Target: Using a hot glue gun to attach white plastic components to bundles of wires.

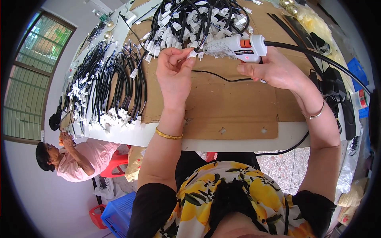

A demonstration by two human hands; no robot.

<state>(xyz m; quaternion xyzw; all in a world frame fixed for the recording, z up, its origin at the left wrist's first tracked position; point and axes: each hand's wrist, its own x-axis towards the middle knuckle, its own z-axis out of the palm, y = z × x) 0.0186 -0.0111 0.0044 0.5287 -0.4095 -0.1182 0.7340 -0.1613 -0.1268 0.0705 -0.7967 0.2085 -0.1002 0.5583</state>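
Note:
In my right hand (pixel 274 69) is a white hot glue gun (pixel 232 48) with orange parts and a small red light, its nozzle pointing left. My left hand (pixel 174 67) pinches a small white connector (pixel 192 54) right at the nozzle's tip. Past my fingers lies a big heap of black cables with white connectors (pixel 190 23). To the left, more black cables (pixel 123 79) are spread in rows with white connectors at their ends. A thin black cord (pixel 222 77) runs across the cardboard below the gun.
Brown cardboard (pixel 230 119) covers the white table (pixel 131 134). The gun's thick black cord (pixel 317 53) arcs to the right, near black power adapters (pixel 333 83). At the left, a person in pink (pixel 85 160) works at the table's edge. A blue crate (pixel 119 214) stands on the floor.

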